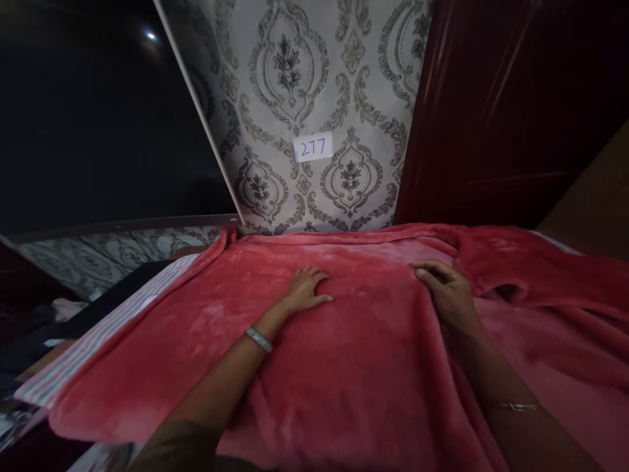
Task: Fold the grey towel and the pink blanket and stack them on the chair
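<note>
A plush red blanket [358, 367] lies spread over a surface, with a folded-over layer whose edge runs toward me on the right. My left hand [308, 288] rests on the blanket near its middle, fingers apart, palm down; a bracelet circles that wrist. My right hand [448, 288] pinches the edge of the folded layer between thumb and fingers, raising it slightly into a ridge. To the right of this hand, more of the blanket lies bunched in loose folds.
A striped cloth [113, 321] shows under the blanket's left side. A large dark screen [98, 118] stands at the back left. Patterned wallpaper [289, 72] bears a paper label [313, 147] reading 277. A dark red panel [491, 118] rises at the back right.
</note>
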### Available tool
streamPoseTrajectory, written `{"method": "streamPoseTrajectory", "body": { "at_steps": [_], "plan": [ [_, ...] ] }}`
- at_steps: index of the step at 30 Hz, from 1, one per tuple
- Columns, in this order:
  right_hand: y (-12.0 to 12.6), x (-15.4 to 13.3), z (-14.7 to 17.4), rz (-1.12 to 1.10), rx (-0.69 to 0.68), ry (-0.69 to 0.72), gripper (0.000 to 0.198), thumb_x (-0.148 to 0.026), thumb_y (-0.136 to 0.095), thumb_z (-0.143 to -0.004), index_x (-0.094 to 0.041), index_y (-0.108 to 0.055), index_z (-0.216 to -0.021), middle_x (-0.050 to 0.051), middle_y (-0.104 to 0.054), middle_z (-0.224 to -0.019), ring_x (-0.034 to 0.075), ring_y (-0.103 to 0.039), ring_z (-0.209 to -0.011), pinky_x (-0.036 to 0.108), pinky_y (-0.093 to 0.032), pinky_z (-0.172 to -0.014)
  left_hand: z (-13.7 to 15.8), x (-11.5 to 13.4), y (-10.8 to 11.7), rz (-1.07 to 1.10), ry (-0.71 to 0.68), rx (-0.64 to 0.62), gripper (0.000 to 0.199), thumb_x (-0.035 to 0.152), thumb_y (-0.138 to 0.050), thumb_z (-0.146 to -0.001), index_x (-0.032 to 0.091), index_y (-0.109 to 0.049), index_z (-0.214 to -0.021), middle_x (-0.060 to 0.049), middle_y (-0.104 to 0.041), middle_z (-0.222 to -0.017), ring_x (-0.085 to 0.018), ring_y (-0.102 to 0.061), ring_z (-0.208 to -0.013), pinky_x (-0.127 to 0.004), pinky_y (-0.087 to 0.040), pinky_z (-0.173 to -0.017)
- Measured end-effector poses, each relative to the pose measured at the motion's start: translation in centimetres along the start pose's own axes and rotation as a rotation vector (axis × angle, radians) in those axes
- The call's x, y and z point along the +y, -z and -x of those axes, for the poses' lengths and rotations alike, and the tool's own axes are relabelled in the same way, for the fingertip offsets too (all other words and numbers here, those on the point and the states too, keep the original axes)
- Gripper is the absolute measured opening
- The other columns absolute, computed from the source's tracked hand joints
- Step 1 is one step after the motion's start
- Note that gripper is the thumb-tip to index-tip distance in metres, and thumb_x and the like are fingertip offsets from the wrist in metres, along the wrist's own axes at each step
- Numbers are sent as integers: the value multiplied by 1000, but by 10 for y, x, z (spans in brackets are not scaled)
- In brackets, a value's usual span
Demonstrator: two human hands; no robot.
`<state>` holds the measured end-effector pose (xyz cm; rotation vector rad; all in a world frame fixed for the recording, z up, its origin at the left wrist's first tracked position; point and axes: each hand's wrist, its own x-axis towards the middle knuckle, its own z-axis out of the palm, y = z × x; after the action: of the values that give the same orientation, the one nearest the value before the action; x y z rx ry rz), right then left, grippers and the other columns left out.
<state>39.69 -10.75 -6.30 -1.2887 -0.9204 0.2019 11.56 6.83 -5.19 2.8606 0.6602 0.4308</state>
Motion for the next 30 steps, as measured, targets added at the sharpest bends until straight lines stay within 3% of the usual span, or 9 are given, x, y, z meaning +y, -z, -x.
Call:
{"method": "streamPoseTrajectory", "body": {
  "at_steps": [6, 11, 14, 19, 21, 23, 25, 27, 30],
  "plan": [
    [-2, 0, 0, -10, 7, 62, 24, -44, -72, -77, -24, -76, -92, 4, -75, -96, 23, -69, -95, 38, -56, -89, -3, 7, -7, -55, 27, 53, 22, 34, -55, -99, 18, -70, -98, -10, -67, -100, -26, -58, -101, -41, -44, -91],
    [5, 13, 3, 235, -86, 73, 28, -39, -62, -81, -22, -79, -95, 6, -74, -89, 21, -67, -80, 34, -55, -72, 0, 6, 0, -20, 2, 243, 24, 27, -46, -102, 19, -65, -88, -7, -64, -90, -22, -57, -91, -36, -46, -86],
    [5, 7, 4, 425, -146, 161, 29, -38, -57, -86, -22, -79, -97, 8, -71, -88, 22, -65, -76, 34, -54, -67, 4, 7, 3, -49, -19, 274, 25, 28, -45, -103, 19, -64, -88, -7, -63, -91, -22, -56, -90, -36, -47, -85],
    [-43, -24, 8, 510, -417, 459, 36, -39, -56, -93, -22, -73, -120, 11, -72, -113, 27, -66, -105, 43, -55, -92, 10, 14, 2, -108, -11, 260, 23, 27, -47, -102, 19, -65, -90, -8, -64, -92, -23, -57, -92, -36, -45, -85],
    [-72, -28, 13, 542, -532, 523, 40, -37, -58, -92, -21, -69, -127, 12, -71, -119, 28, -66, -109, 44, -54, -94, 12, 18, 1, -123, 0, 256, 23, 26, -47, -102, 19, -66, -92, -9, -65, -94, -23, -57, -93, -37, -45, -85],
    [-96, -21, 19, 564, -585, 560, 33, -34, -56, -93, -20, -71, -119, 12, -73, -113, 28, -67, -104, 43, -55, -91, 14, 19, -1, -139, 10, 252, 23, 25, -47, -103, 18, -66, -93, -9, -65, -95, -23, -57, -96, -37, -45, -86],
    [-110, -5, 26, 552, -573, 582, 27, -30, -49, -97, -20, -74, -99, 11, -74, -98, 26, -68, -92, 40, -55, -83, 16, 20, -3, -153, 11, 236, 22, 25, -47, -103, 18, -67, -95, -10, -66, -97, -23, -58, -98, -37, -45, -87],
    [-114, 13, 31, 512, -516, 615, 34, -29, -42, -100, -21, -71, -85, 10, -72, -86, 24, -66, -81, 39, -54, -77, 18, 21, -6, -159, 1, 209, 21, 27, -48, -103, 18, -67, -98, -10, -67, -100, -24, -59, -101, -38, -44, -88],
    [-109, 29, 34, 471, -430, 661, 35, -30, -41, -101, -21, -69, -83, 9, -70, -81, 24, -64, -78, 39, -52, -77, 21, 23, -6, -119, -10, 184, 21, 32, -51, -102, 19, -66, -108, -10, -69, -109, -25, -60, -106, -40, -45, -92]
  ]
}}
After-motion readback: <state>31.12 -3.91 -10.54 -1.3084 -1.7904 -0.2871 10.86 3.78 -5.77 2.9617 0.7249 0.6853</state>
